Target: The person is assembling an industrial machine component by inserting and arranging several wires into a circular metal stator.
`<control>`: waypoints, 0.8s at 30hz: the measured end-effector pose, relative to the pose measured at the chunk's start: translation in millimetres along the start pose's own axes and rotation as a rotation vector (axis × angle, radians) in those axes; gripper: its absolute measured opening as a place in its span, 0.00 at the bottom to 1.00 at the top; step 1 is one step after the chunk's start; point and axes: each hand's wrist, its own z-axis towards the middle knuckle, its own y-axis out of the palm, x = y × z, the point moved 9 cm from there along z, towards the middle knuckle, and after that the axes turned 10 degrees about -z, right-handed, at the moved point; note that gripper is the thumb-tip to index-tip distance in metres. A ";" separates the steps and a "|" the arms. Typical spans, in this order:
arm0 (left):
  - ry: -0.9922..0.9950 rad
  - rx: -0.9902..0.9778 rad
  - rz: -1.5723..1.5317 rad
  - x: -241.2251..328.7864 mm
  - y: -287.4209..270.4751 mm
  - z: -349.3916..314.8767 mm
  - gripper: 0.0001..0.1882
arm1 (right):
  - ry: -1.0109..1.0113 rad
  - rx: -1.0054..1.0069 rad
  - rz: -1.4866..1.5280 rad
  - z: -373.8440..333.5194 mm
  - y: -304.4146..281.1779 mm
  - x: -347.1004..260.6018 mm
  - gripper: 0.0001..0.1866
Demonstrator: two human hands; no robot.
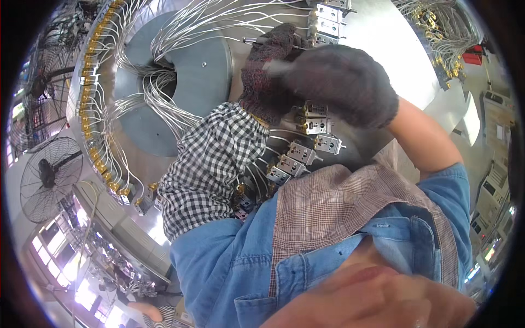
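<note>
My left hand [262, 79], in a dark knitted glove below a black-and-white checked sleeve, reaches in beside the round table's rim. Its fingers are bent toward a metal block, and whatever they grip is hidden. A metal-tipped cable end [250, 40] shows next to these fingers. My right hand [342, 82], in a dark glove smeared by motion, is closed just right of the left one. A pale blurred piece [278, 68] sticks out of it toward the left glove. Small metal blocks [328, 26] with pins stand above the hands, and more metal blocks [298, 152] lie below them.
A grey round disc [202, 65] has white cables [164, 104] coming from its central hole. Brass-coloured fittings [85, 104] line the curved left rim. A white surface [388, 44] lies at right, with bundled cables [445, 27] beyond. A fan [50, 172] stands at left.
</note>
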 end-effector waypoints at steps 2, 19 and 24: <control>-0.059 -0.010 -0.025 -5.5 2.7 -0.1 0.16 | -0.082 0.081 0.106 -2.0 8.5 -1.9 0.24; 0.359 0.099 1.077 59.7 10.6 -29.4 0.15 | -0.199 0.116 0.013 -20.5 20.9 -3.2 0.18; 0.484 0.158 1.699 78.6 24.5 -92.8 0.10 | -0.237 0.220 0.062 -21.1 12.5 -5.9 0.14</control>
